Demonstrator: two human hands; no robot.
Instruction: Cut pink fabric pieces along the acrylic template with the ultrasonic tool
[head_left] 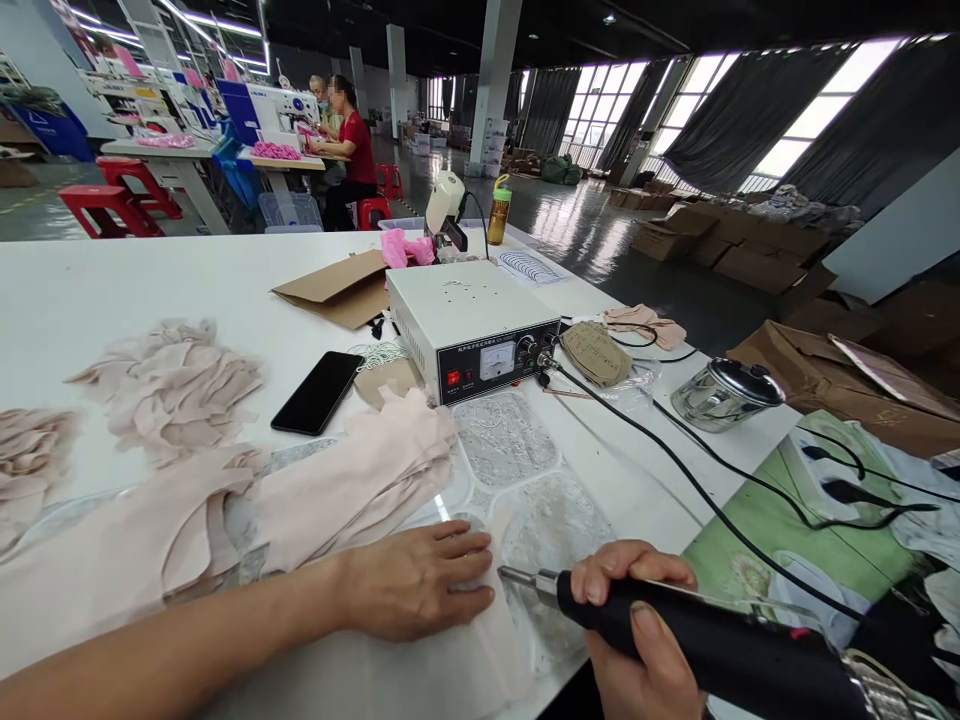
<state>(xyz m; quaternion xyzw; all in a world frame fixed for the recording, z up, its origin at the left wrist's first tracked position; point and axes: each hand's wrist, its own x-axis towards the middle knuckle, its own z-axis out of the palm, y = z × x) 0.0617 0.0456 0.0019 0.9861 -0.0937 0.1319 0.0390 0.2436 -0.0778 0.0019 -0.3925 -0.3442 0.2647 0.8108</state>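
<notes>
My left hand (420, 578) lies flat, fingers stretched out, pressing a piece of pale pink fabric (352, 490) onto the white table (135, 290). My right hand (637, 640) is wrapped round a black handheld tool (720, 645) whose metal tip (517, 576) points left, just beside my left fingertips. A black cable (675, 470) runs from the tool to a white control box (469, 325) with a meter and knobs. Patterned lace pieces (510, 440) lie under and beside the fabric.
Piles of pink fabric pieces (172, 385) sit at left, with a black phone (319, 392) nearer the box. Cardboard (337, 288), a steel lidded pot (724, 393), a bottle (499, 210) and a small white machine (444, 205) stand further back. A person in red (352, 150) sews at a far table.
</notes>
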